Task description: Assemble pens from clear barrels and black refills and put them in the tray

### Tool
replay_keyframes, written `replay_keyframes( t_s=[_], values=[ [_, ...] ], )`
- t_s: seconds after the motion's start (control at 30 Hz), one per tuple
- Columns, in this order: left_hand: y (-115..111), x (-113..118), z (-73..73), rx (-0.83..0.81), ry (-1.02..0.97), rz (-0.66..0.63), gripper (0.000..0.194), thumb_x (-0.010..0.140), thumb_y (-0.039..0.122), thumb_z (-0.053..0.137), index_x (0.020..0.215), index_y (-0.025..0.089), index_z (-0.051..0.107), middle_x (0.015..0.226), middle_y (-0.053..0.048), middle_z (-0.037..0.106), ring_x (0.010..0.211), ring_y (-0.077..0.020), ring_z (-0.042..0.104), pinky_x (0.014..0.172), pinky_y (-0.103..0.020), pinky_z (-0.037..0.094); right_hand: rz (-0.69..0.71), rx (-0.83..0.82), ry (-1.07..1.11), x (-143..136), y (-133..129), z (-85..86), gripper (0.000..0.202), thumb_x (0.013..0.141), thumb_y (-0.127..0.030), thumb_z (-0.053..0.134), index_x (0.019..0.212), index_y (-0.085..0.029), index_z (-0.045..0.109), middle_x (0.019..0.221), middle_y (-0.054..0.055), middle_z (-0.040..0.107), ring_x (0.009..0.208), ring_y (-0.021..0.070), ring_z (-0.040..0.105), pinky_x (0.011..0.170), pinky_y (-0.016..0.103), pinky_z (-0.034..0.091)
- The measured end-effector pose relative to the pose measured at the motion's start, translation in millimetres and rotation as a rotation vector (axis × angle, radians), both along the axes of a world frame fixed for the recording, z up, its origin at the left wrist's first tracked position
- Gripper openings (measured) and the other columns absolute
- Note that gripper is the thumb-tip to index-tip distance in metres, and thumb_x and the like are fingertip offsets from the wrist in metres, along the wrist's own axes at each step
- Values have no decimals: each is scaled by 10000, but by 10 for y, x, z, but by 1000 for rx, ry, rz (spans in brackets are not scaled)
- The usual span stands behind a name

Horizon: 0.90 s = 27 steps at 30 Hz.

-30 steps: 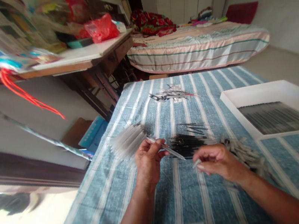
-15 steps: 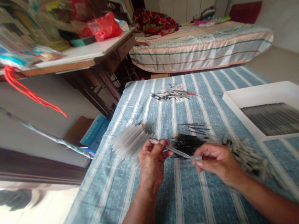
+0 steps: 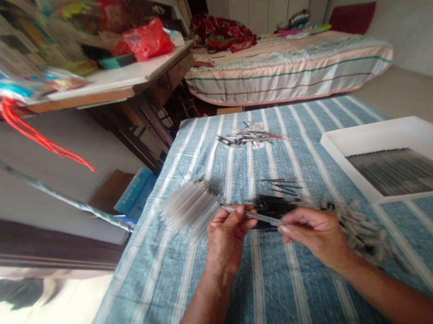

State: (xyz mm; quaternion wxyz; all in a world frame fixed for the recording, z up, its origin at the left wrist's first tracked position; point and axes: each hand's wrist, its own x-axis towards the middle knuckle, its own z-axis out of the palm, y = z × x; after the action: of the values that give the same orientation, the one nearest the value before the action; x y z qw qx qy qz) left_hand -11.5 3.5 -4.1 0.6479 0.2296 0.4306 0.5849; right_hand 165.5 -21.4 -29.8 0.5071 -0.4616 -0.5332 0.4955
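Note:
My left hand pinches a slim clear-grey pen by its barrel, between thumb and fingers. The pen slants down to the right, towards my right hand. That hand is closed on the pen cap at the pen's right end, mostly covered by my fingertips. Behind the hands lies a heap of thin black refills, a few of them apart just beyond. Left of my left hand is a stack of pale translucent barrels. A pile of grey caps lies beside my right hand.
A white tray at the right holds a row of dark pens. Towards the far edge of the striped tablecloth lies a small pile of loose pen parts. A desk and a bed stand beyond.
My right hand has brought the cap up against the pen's end, where a gap showed before. Both hands have come slightly closer together. The view has shifted a little.

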Motion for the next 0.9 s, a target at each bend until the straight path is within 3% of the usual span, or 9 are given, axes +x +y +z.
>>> replay_keyframes(
  t_s=[0.33, 0.53, 0.7, 0.8, 0.9],
  values=[
    [-15, 81, -67, -42, -27, 40, 145, 633, 180, 785, 665, 120, 658, 690, -62, 731, 592, -120, 672, 542, -172, 566, -44, 15, 52, -39, -14, -41, 138, 757, -313, 689, 764, -179, 659, 583, 22, 704, 529, 172, 680, 509, 253, 553],
    [-5, 45, -23, -23, 9, 62, 164, 562, 166, 812, 641, 118, 677, 676, -54, 729, 626, -150, 684, 548, -195, 576, -23, 44, 19, -71, 77, -81, 168, 779, -337, 653, 771, -171, 630, 595, 9, 688, 532, 150, 662, 519, 235, 525],
    [67, 2, 1, -71, 144, 87, 161, 511, 150, 820, 582, 115, 681, 684, -57, 733, 629, -158, 678, 542, -199, 581, 13, 319, -462, -13, 188, 105, 109, 796, -239, 624, 710, -174, 636, 614, -6, 644, 571, 110, 594, 535, 203, 426],
    [76, 45, -12, -77, 203, 25, 177, 486, 178, 830, 551, 132, 673, 712, -47, 739, 649, -171, 678, 558, -218, 587, 14, 522, -813, -22, 173, 210, 140, 822, -243, 609, 698, -179, 624, 670, 10, 653, 655, 130, 591, 623, 236, 420],
    [33, 97, 10, -87, 297, -68, 219, 470, 255, 839, 597, 141, 700, 756, -55, 745, 691, -211, 682, 555, -253, 587, 48, 624, -1033, -27, 141, 283, 184, 836, -260, 590, 668, -184, 596, 661, 5, 641, 671, 146, 574, 678, 271, 412]
  ],
)
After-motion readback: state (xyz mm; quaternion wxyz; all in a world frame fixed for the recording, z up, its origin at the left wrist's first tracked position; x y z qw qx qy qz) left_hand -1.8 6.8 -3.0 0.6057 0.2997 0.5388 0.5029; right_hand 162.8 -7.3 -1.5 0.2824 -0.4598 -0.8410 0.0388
